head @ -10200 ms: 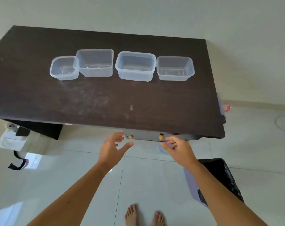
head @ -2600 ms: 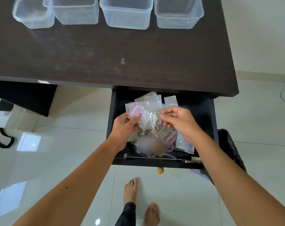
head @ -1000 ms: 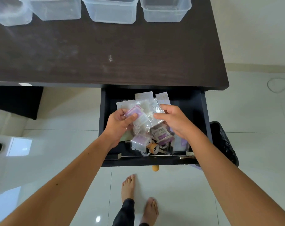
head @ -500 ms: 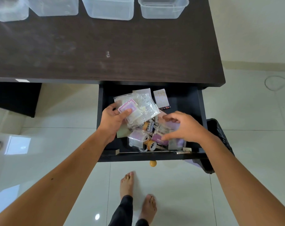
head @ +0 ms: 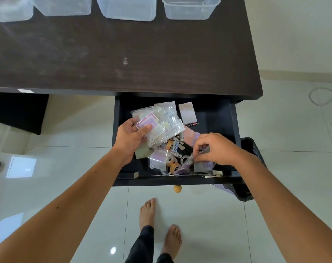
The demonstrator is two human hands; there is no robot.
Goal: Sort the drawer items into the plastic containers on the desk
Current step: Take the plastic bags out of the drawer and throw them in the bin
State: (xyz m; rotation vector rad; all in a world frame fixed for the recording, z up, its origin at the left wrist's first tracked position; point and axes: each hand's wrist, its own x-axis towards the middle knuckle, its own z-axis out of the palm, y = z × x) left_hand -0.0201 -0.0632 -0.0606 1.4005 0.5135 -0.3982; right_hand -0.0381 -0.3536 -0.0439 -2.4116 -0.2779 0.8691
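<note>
**Packets gathered, containers waiting**

Both hands are down in the open drawer [head: 235,137]. On the left, the left hand [head: 130,138] has its thumb and fingers closed around a fanned bundle of clear plastic packets [head: 159,122], one of them with a pink and lilac card inside, held up just above the clutter. On the right, the right hand [head: 216,149] is curled down near the drawer's front edge, its fingertips pinching at a small clear sachet [head: 191,158] among the loose things; whether that sachet is lifted free yet I cannot tell.

Between the two hands lies the rest of the heap: a few batteries [head: 173,145] lying loose, some small rolls of tape [head: 173,166] in wrappers, and more lilac packets under the right hand. Toward the far side of the drawer a patterned card [head: 188,113] lies on its own, with a dark battery just beside its near edge.

Up on the dark worktop [head: 123,63], four clear plastic containers [head: 128,8] stand in a row along the far edge, only partly in view at the top. As far as their visible parts show, nothing sits in them.

So the sorting looks barely begun. The drawer is open and one kind of item is being collected, but I would judge that everything has yet to reach a container: the packets in hand, then the batteries, the tape and the odd cards.
</note>
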